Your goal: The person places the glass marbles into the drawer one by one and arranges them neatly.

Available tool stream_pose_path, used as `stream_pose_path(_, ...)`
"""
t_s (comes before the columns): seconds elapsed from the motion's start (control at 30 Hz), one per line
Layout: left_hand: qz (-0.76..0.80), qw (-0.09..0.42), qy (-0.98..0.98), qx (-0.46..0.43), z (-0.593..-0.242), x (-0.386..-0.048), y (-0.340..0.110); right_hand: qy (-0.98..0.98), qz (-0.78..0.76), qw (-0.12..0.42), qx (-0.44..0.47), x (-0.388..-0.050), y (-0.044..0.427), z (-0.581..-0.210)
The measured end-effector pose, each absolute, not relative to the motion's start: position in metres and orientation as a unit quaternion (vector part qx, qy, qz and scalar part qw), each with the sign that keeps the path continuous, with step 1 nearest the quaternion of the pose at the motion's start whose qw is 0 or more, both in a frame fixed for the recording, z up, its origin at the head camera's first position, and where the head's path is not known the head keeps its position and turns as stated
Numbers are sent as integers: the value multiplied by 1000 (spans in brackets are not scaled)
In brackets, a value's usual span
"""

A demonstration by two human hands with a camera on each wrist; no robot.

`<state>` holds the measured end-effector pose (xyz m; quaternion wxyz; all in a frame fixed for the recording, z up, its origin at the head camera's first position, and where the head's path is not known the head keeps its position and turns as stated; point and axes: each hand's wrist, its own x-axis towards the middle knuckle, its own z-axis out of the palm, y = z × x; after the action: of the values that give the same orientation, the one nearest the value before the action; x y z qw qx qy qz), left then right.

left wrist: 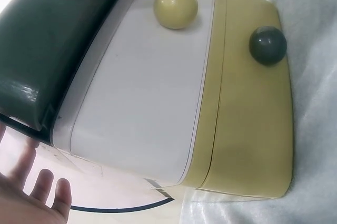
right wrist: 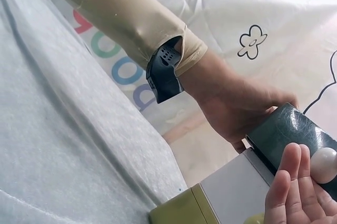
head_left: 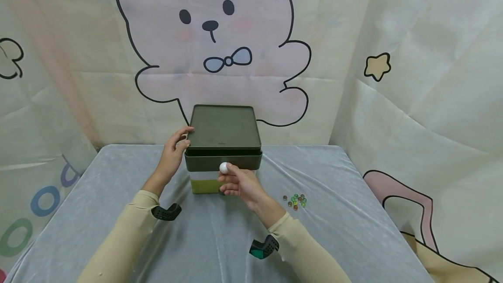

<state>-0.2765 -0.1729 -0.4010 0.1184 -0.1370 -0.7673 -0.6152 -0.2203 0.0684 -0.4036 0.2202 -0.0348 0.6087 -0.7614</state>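
A small drawer box stands on the table, with a flat dark green top [head_left: 222, 125] and stacked dark green, white and olive-yellow drawers. The dark green top drawer [head_left: 204, 162] sits a little forward, a dark gap behind its front. My right hand [head_left: 247, 187] pinches that drawer's round white knob [head_left: 223, 168] between thumb and forefinger. On the box's left side, my left hand [head_left: 170, 156] rests against the upper edge with fingers spread. The left wrist view shows a yellow knob [left wrist: 176, 8] on the white drawer [left wrist: 137, 87] and a dark green knob [left wrist: 267, 46] on the yellow drawer [left wrist: 253, 129].
Several coloured glass marbles [head_left: 295, 201] lie in a loose group right of the box. A grey-blue cloth [head_left: 334, 230] covers the table. Behind hangs a backdrop [head_left: 330, 21] printed with a cartoon bear.
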Motion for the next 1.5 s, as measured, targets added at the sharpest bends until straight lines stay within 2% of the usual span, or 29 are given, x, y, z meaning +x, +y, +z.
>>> stream_pose_path(1.5,-618,112,-764,-146,-403,-278,-175,610,-756,235,-35,-194,72,-404)
